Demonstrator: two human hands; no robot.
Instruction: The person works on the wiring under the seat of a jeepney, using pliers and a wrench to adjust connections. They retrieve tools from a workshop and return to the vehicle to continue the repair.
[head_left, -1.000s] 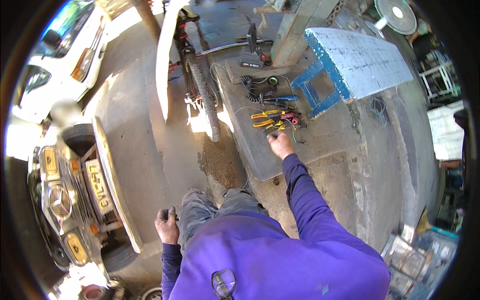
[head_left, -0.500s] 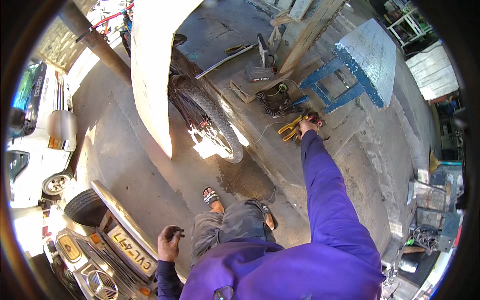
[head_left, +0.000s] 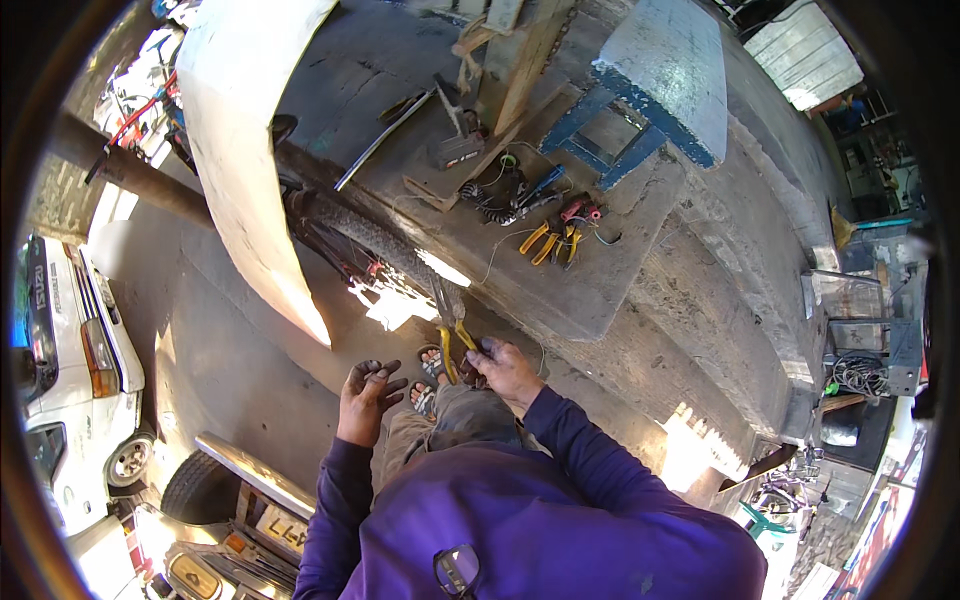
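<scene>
My right hand (head_left: pixel 506 372) is closed around one yellow handle of a pair of pliers (head_left: pixel 447 352). The handles are spread, and the dark jaws point away from me toward the bicycle tyre (head_left: pixel 370 237). To its left, my left hand (head_left: pixel 368 398) is raised with loosely bent fingers apart and holds nothing. Farther off, on the concrete ledge, lie more yellow-handled pliers (head_left: pixel 540 243) in a small heap of hand tools. A blue-handled tool (head_left: pixel 545 184) and a coiled dark cord (head_left: pixel 490 210) are close by.
A large pale curved panel (head_left: pixel 250 170) hides part of the bicycle. The blue-and-white painted stool (head_left: pixel 665 75) stands on the ledge, near a wooden post (head_left: pixel 530 65) and a dark battery-like block (head_left: pixel 458 152). At left are a white truck (head_left: pixel 75 340) and a vehicle front (head_left: pixel 215 570).
My right hand has come back from the tool heap to in front of my body, bringing the pliers. My left hand has moved slightly up and right, its fingers spreading.
</scene>
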